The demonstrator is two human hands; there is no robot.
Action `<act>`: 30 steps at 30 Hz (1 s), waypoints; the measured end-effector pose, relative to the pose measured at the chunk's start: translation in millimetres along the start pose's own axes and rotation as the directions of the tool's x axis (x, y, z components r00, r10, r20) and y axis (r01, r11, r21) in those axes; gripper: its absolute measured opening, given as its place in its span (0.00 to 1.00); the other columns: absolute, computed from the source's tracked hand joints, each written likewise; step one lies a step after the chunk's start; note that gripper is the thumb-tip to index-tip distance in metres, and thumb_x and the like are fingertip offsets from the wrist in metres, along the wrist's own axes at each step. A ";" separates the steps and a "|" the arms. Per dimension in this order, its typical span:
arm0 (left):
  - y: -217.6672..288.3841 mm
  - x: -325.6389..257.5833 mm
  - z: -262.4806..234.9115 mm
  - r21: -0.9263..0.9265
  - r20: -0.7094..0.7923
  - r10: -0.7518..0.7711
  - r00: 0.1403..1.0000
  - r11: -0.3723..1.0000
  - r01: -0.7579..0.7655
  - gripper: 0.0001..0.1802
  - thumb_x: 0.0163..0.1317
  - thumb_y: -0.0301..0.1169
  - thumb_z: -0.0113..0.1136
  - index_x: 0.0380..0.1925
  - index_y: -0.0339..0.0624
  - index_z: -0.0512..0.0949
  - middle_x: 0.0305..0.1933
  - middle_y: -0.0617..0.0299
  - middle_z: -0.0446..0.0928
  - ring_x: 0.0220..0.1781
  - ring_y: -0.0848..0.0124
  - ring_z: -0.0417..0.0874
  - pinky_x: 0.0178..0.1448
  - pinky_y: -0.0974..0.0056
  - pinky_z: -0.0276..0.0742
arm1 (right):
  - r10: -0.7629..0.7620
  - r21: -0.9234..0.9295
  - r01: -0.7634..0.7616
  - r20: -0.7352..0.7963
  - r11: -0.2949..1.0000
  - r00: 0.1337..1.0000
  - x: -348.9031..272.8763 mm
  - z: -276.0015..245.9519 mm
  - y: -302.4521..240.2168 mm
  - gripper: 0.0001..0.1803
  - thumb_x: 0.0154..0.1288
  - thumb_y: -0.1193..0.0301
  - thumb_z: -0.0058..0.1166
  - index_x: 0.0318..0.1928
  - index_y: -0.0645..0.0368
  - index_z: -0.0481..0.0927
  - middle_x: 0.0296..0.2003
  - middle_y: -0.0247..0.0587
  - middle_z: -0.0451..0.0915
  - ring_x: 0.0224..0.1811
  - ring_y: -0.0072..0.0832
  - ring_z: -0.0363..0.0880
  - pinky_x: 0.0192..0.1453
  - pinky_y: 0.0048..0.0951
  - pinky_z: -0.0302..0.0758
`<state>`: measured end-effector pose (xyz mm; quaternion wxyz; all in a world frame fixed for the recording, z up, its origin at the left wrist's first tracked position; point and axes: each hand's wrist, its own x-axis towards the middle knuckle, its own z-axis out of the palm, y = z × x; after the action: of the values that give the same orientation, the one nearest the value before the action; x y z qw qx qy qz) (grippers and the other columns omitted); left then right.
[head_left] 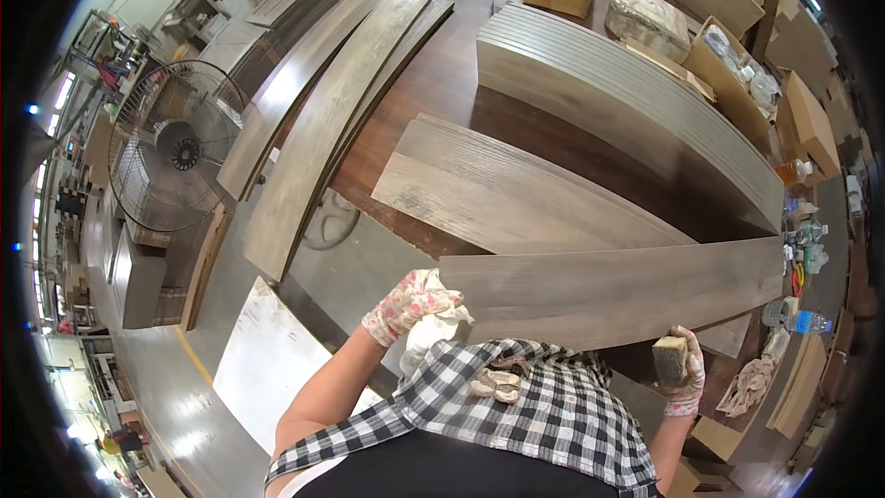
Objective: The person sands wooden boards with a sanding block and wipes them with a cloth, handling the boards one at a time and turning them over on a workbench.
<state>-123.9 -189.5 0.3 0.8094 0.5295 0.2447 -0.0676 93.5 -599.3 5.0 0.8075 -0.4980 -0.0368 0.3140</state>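
Observation:
My left hand point(413, 306), in a white glove with pink flowers, is closed on a crumpled white cloth point(433, 336) by the left end of a grey-brown wood plank point(608, 290). In my right hand point(688, 378), gloved alike, is a sponge block point(670, 359), yellowish on top with a dark worn face. It is beside the plank's near edge, toward the right end. The plank lies crosswise in front of me, over the near part of other planks point(516, 189) on the brown table point(406, 106).
A tall stack of planks point(627, 101) stands behind. More long planks point(350, 111) lie at left, near a caged fan point(184, 152). A white board point(267, 360) is low at left. Cardboard boxes point(737, 74), bottles point(811, 321) and a crumpled rag point(754, 374) line the right side.

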 end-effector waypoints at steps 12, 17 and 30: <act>-19.5 -17.0 -89.5 0.344 0.010 0.389 0.921 0.864 -0.369 0.14 0.61 0.29 0.50 0.47 0.42 0.71 0.48 0.59 0.73 0.49 0.65 0.74 0.53 0.67 0.71 | -0.074 -0.146 0.077 0.027 0.986 0.997 17.4 78.0 -15.7 0.43 0.40 0.56 0.69 0.55 0.66 0.67 0.49 0.44 0.73 0.51 0.32 0.74 0.56 0.33 0.72; -3.6 -51.9 -100.4 -0.048 -0.309 0.279 0.909 0.950 -0.308 0.12 0.50 0.30 0.60 0.36 0.40 0.74 0.30 0.62 0.75 0.30 0.70 0.78 0.31 0.68 0.74 | -0.122 -0.273 0.181 0.218 0.945 0.968 35.5 145.2 -22.6 0.43 0.41 0.57 0.68 0.55 0.69 0.67 0.51 0.48 0.72 0.52 0.36 0.73 0.57 0.36 0.71; -126.3 -181.8 -158.5 -0.473 -0.773 0.188 0.606 0.464 -0.749 0.09 0.59 0.30 0.53 0.39 0.44 0.71 0.26 0.59 0.73 0.24 0.68 0.76 0.27 0.64 0.77 | 0.365 -0.431 -0.025 0.728 0.902 0.581 161.8 315.7 34.7 0.36 0.48 0.58 0.61 0.53 0.70 0.69 0.41 0.48 0.77 0.30 0.18 0.72 0.36 0.18 0.69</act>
<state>-380.3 -129.9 -69.3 0.8026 0.1697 0.3322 0.4655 89.1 -254.1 93.6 0.5544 -0.4514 -0.3945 0.5773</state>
